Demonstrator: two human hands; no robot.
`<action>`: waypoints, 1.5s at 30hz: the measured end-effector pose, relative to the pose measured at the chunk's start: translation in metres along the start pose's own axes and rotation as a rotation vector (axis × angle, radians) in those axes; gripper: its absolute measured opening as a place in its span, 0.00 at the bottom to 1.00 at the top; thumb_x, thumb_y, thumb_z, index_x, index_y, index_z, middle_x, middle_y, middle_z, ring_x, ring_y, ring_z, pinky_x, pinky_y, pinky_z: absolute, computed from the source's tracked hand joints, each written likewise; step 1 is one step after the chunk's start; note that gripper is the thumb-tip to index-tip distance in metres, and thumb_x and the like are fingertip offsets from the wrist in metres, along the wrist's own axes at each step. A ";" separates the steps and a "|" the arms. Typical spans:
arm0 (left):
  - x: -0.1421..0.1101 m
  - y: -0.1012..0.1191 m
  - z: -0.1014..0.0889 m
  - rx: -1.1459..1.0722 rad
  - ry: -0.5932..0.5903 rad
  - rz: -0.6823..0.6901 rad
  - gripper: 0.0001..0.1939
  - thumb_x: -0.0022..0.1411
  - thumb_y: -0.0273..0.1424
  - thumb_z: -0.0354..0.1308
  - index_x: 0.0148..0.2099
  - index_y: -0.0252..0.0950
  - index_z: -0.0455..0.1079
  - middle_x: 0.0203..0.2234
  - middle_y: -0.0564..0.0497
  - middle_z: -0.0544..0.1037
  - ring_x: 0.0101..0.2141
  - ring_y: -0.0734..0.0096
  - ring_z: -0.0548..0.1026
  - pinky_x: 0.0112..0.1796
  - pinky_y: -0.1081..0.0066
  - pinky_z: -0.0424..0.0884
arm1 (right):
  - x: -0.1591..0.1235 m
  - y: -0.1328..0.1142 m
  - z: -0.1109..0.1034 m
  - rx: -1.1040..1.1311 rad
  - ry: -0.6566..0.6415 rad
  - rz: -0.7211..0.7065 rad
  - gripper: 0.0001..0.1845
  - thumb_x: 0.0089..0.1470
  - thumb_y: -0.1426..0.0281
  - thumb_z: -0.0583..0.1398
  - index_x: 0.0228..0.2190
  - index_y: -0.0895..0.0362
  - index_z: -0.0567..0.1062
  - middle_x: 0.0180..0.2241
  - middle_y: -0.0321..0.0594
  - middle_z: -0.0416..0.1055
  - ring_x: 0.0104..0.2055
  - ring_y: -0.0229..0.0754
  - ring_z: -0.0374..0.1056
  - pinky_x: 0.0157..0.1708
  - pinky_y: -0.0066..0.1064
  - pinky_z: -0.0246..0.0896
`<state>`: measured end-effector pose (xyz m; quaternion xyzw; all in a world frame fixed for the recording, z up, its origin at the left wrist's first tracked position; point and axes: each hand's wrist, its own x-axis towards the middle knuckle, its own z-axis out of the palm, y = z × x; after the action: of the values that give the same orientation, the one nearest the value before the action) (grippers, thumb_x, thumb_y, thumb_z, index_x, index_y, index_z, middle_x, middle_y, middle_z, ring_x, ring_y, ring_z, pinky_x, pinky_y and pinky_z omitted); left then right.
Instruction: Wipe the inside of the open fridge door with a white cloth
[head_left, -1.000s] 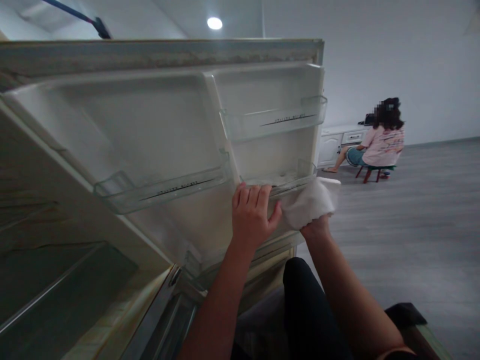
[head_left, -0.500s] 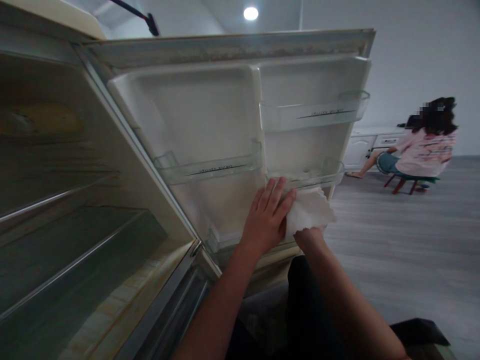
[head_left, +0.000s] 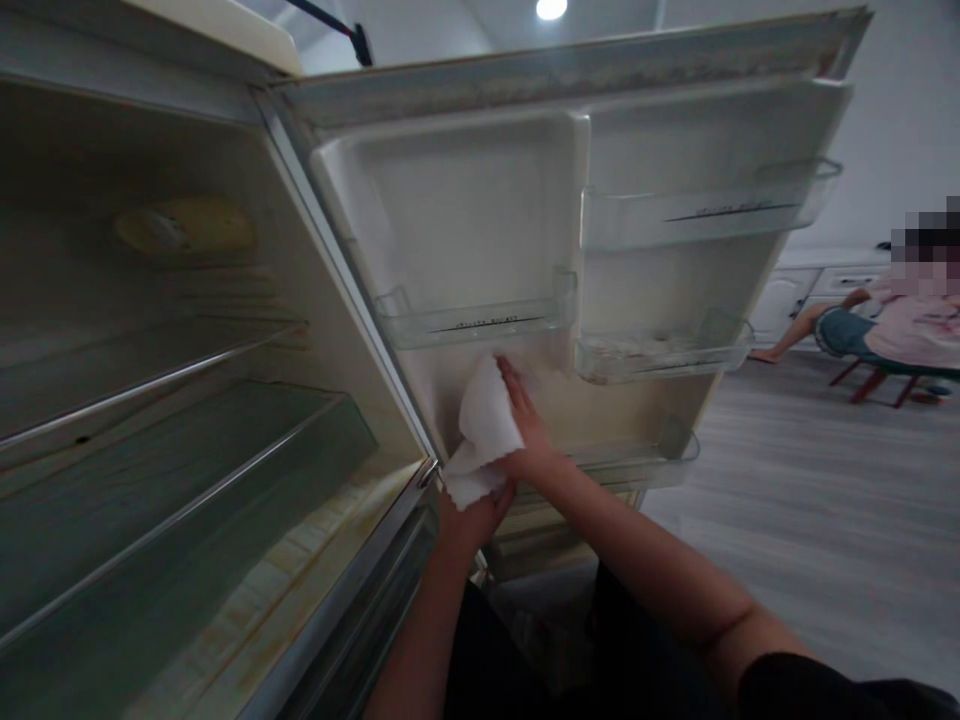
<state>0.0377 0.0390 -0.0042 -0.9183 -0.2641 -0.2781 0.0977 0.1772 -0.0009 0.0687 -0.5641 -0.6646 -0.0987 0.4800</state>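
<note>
A crumpled white paper towel (head_left: 487, 415) is bunched between my two hands, in front of the lower inner face of the open fridge door (head_left: 465, 210). My right hand (head_left: 531, 430) grips it from the right side, fingers pointing up along its edge. Below, my left hand (head_left: 474, 515) is closed around the towel's lower end, its fingers partly hidden by the paper. Just above my hands is a clear door shelf (head_left: 480, 322). To the right, another clear door shelf (head_left: 667, 358) has small bits of debris in it.
Left of me stands the fridge interior with glass shelves (head_left: 172, 500), a yellowish lamp cover (head_left: 187, 225) and a stained lower ledge. A lower door shelf (head_left: 637, 468) juts out near my right forearm. A person (head_left: 919, 320) sits on a stool at the far right.
Both hands and the paper towel have moved left, toward the door's hinge side. My left hand has come off the door and now holds the towel's lower end. The view has turned left.
</note>
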 end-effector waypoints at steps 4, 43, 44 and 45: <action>0.003 0.007 -0.004 0.021 -0.011 -0.043 0.22 0.70 0.44 0.51 0.55 0.37 0.75 0.50 0.39 0.81 0.53 0.44 0.76 0.52 0.49 0.71 | 0.058 -0.008 0.014 -0.355 -0.092 -0.151 0.31 0.62 0.69 0.56 0.65 0.64 0.65 0.72 0.53 0.47 0.75 0.56 0.40 0.73 0.54 0.36; 0.021 0.019 0.000 -0.027 0.028 0.026 0.20 0.74 0.39 0.48 0.32 0.39 0.74 0.28 0.49 0.80 0.35 0.64 0.78 0.43 0.62 0.66 | 0.019 0.165 -0.066 0.218 -0.756 -0.712 0.23 0.59 0.79 0.59 0.53 0.48 0.78 0.60 0.36 0.71 0.67 0.30 0.60 0.69 0.33 0.48; 0.021 0.019 0.000 -0.029 0.034 0.027 0.20 0.74 0.39 0.48 0.32 0.39 0.74 0.28 0.49 0.80 0.34 0.64 0.78 0.43 0.62 0.65 | 0.020 0.171 -0.080 0.189 -0.799 -0.671 0.26 0.60 0.80 0.58 0.56 0.47 0.76 0.62 0.36 0.69 0.68 0.30 0.58 0.70 0.35 0.45; 0.021 0.018 0.001 -0.033 0.041 0.030 0.20 0.74 0.39 0.48 0.32 0.39 0.74 0.28 0.49 0.80 0.34 0.64 0.78 0.43 0.62 0.65 | 0.020 0.176 -0.094 0.144 -0.832 -0.629 0.29 0.61 0.80 0.56 0.59 0.46 0.73 0.63 0.36 0.67 0.70 0.31 0.55 0.71 0.36 0.41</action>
<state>0.0633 0.0332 0.0063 -0.9178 -0.2436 -0.2998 0.0920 0.3773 0.0094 0.0610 -0.2943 -0.9413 0.0400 0.1601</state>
